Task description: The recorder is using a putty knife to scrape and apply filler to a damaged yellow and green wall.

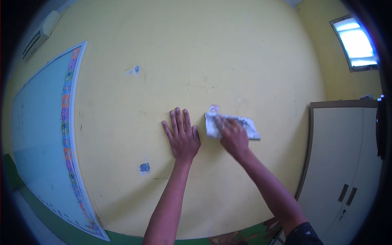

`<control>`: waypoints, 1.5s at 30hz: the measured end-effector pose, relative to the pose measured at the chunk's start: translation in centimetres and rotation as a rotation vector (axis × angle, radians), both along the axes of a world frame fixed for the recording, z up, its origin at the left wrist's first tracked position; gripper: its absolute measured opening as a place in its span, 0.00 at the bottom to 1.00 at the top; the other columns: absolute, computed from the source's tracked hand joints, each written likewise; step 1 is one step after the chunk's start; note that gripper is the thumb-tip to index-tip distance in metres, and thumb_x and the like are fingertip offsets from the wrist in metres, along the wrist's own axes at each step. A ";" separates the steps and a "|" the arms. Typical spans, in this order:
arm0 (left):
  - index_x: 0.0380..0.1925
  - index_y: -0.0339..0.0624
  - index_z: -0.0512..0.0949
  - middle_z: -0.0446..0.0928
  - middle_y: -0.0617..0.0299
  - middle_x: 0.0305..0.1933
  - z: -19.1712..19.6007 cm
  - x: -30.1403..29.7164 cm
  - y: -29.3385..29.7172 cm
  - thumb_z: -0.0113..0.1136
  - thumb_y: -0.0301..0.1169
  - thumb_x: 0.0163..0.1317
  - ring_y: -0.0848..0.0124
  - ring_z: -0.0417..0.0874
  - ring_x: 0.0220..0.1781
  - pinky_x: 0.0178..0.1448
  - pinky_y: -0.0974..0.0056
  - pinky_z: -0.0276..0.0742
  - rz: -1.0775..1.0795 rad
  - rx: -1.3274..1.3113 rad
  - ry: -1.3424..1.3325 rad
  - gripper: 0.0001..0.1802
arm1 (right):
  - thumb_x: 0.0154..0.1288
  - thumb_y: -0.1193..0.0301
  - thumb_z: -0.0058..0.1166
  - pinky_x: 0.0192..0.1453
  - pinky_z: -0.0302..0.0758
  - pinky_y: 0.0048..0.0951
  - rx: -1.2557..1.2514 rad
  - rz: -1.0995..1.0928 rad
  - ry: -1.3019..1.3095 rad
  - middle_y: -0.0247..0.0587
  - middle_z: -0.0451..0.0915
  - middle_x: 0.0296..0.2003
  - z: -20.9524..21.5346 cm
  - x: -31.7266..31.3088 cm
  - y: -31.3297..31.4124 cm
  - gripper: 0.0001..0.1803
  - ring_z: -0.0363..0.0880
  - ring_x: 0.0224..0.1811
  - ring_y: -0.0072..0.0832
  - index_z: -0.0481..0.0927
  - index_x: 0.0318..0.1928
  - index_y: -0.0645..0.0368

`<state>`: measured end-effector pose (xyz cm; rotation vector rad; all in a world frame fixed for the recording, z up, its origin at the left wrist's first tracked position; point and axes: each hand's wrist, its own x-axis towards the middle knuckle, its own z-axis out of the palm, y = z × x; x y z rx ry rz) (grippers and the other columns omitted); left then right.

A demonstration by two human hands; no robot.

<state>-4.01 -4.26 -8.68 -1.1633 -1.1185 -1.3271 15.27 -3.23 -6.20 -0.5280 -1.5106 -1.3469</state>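
Observation:
My left hand [183,141] lies flat against the pale yellow wall [196,57], its fingers spread and pointing up. To its right, my right hand [234,139] grips a flat rectangular plate smeared with white, which looks like a plastering trowel [211,127]. The plate sits against or very close to the wall, its right end tilted slightly down. My fingers cover its middle, so any handle is hidden. Just above its upper left edge shows a small pinkish-white patch [214,108]. A faint round mark [239,100] is higher and further right.
Two chipped grey-blue spots, one upper [136,69] and one lower [145,167], mark the wall on the left. A whiteboard [41,122] with a colourful strip hangs far left, below an air conditioner [36,41]. A cream cabinet [335,163] stands right, under a small window [355,43].

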 end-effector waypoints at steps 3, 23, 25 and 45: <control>0.79 0.42 0.55 0.51 0.48 0.83 -0.1 -0.1 0.0 0.43 0.44 0.76 0.52 0.48 0.86 0.84 0.34 0.36 0.010 -0.004 -0.008 0.35 | 0.51 0.79 0.56 0.49 0.84 0.45 0.000 0.009 -0.024 0.46 0.87 0.47 0.7 0.8 0.0 0.27 0.84 0.50 0.45 0.83 0.56 0.56; 0.80 0.43 0.50 0.46 0.54 0.86 -5.3 -2.6 -1.8 0.45 0.52 0.75 0.61 0.43 0.87 0.86 0.38 0.35 -0.029 -0.238 0.135 0.41 | 0.56 0.78 0.55 0.58 0.83 0.41 -0.056 -0.125 -0.065 0.44 0.83 0.59 2.1 -2.6 -0.5 0.29 0.82 0.59 0.43 0.78 0.62 0.61; 0.81 0.43 0.50 0.46 0.54 0.86 -6.5 -2.4 -2.0 0.45 0.52 0.75 0.61 0.43 0.87 0.85 0.38 0.35 -0.038 -0.247 0.146 0.41 | 0.53 0.78 0.58 0.57 0.84 0.42 -0.101 -0.125 -0.025 0.42 0.83 0.59 3.5 -1.2 0.5 0.33 0.81 0.59 0.42 0.78 0.64 0.55; 0.81 0.45 0.49 0.44 0.54 0.86 -8.1 -3.0 -2.6 0.46 0.53 0.75 0.60 0.41 0.88 0.85 0.35 0.35 -0.056 -0.276 0.173 0.42 | 0.52 0.78 0.57 0.49 0.84 0.43 -0.213 -0.147 0.139 0.46 0.87 0.46 7.2 -3.6 -2.2 0.25 0.84 0.51 0.44 0.81 0.54 0.56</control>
